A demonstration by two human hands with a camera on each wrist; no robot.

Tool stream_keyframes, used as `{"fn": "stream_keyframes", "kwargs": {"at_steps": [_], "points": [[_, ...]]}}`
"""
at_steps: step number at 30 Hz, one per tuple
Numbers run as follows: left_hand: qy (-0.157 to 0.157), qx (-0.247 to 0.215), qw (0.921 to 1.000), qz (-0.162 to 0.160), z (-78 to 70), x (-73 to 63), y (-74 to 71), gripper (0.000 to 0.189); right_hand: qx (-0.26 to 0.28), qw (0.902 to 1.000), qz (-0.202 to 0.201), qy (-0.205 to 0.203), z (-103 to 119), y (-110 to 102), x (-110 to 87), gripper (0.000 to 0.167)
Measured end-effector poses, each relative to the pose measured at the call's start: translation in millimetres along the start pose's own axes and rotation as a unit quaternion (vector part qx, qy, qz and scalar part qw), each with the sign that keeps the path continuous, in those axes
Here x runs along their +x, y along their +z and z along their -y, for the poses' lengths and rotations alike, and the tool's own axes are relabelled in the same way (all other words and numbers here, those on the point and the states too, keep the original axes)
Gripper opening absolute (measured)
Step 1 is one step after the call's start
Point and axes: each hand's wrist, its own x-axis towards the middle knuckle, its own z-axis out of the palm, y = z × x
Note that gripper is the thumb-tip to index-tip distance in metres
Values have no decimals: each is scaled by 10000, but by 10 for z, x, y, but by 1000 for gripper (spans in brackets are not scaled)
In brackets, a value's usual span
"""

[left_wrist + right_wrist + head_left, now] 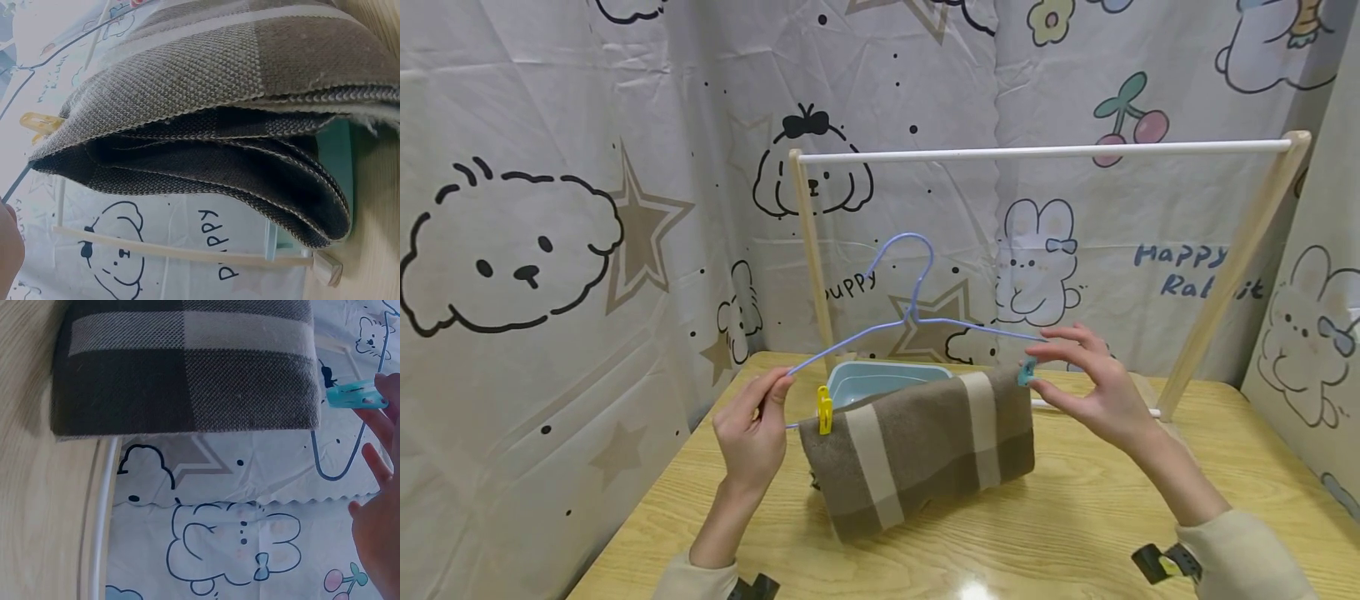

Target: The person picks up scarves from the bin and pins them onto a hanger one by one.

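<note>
A lavender wire hanger [857,335] is held up over the table, its hook upright. Over its lower bar hangs a folded brown-and-cream checked cloth [925,446], which sags in layers in the left wrist view. My left hand [752,425] grips the hanger's left corner. A yellow clothespin [825,410] sits on the cloth's top edge near that hand. At the other end, my right hand [1093,387] pinches a teal clothespin [353,395] between thumb and finger. In the right wrist view a small gap shows between this clothespin and the cloth [250,390].
A rack with a white top rail [1045,152] and wooden legs stands behind the hanger. Partly hidden by the cloth, a light blue basin [887,369] rests on the wooden table [1075,517]. Printed curtains [865,75] enclose the back and sides.
</note>
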Motion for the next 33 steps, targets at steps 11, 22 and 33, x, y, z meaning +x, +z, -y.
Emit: {"fn": "stream_keyframes", "kwargs": {"at_steps": [11,22,33], "points": [[-172,-36,9996,-198,-43,33,27,35,-60,9995,304,46,133,-47,106,52],[-240,-92,9989,-391,-114,90,84,36,-69,9966,189,-793,159,-18,201,9],[-104,-250,9993,-260,-113,99,80,31,-1577,9744,559,-1504,155,-50,200,39]]}}
